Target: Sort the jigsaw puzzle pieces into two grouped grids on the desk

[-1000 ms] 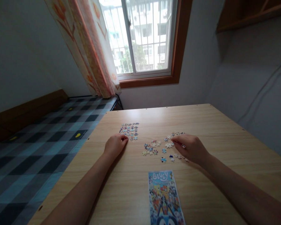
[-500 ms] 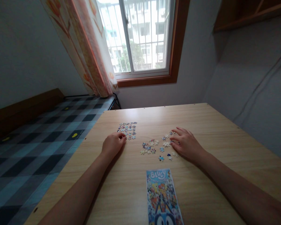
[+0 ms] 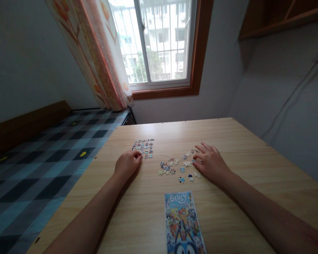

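Just beyond my curled left hand (image 3: 127, 164), whose contents I cannot tell, lies a small joined block (image 3: 143, 148). Beside my flat, spread right hand (image 3: 212, 163), many loose pieces (image 3: 172, 166) are not yet joined.

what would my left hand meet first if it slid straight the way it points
Most likely the patch of joined colourful jigsaw pieces, lying just beyond the curled left hand on the pale wooden table; whether they touch is unclear.

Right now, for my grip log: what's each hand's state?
Left hand: curled beside the assembled patch; hold unclear.
Right hand: open, resting on loose pieces.
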### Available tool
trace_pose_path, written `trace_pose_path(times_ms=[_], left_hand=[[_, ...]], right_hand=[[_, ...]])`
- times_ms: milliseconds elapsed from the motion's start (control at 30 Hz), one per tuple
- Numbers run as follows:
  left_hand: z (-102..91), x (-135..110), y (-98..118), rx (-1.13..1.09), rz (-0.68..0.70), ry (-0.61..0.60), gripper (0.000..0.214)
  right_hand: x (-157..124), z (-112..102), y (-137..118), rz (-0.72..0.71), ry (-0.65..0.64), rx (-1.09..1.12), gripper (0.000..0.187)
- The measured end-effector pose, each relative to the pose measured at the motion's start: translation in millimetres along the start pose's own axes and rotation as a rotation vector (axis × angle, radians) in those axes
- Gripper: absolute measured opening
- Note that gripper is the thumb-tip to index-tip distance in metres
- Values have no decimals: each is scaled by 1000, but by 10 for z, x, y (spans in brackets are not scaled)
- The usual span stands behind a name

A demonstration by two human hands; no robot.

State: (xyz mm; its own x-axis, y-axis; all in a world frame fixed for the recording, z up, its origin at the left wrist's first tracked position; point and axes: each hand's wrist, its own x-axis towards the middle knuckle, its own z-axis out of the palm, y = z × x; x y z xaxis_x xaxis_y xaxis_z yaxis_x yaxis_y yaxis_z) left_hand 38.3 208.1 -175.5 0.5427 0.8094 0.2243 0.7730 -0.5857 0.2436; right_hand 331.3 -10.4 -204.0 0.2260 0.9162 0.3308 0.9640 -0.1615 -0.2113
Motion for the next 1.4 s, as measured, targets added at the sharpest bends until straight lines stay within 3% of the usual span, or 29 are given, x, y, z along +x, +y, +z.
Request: trace_pose_path(times_ms=[267,367,567,633,800,967,1100,1200,1333,1400], left_hand=[[-13,14,-63,18,-28,29,26],[-23,16,-52,30,-42,24,25],[-42,14,-3,52,-27,0,26],[-40,15,-5,52,-22,5,27],[-52,-4,2,57,-25,21,27],[-88,-39,36,95,-19,55,26],[-106,-61,93,114,73,54,25],[-125,-126,198,99,194,58,24],[-164,-360,478,-28,507,26,22],[-180,-517,651,-116,694,16,21]], right_hand=[[87,78,234,82,148,299,18],[115,152,357,105,180,276,21],[131,193,462,215,125,151,25],[114,142,407,183,125,126,26],[27,34,198,-51,61,88,21],[-7,39,150,-54,-46,64,16],[5,29,148,-28,-21,96,11],[27,-21,103,-58,76,185,9],[30,-132,-32,-102,250,431,9],[-4,-180,-141,-147,259,483,11]])
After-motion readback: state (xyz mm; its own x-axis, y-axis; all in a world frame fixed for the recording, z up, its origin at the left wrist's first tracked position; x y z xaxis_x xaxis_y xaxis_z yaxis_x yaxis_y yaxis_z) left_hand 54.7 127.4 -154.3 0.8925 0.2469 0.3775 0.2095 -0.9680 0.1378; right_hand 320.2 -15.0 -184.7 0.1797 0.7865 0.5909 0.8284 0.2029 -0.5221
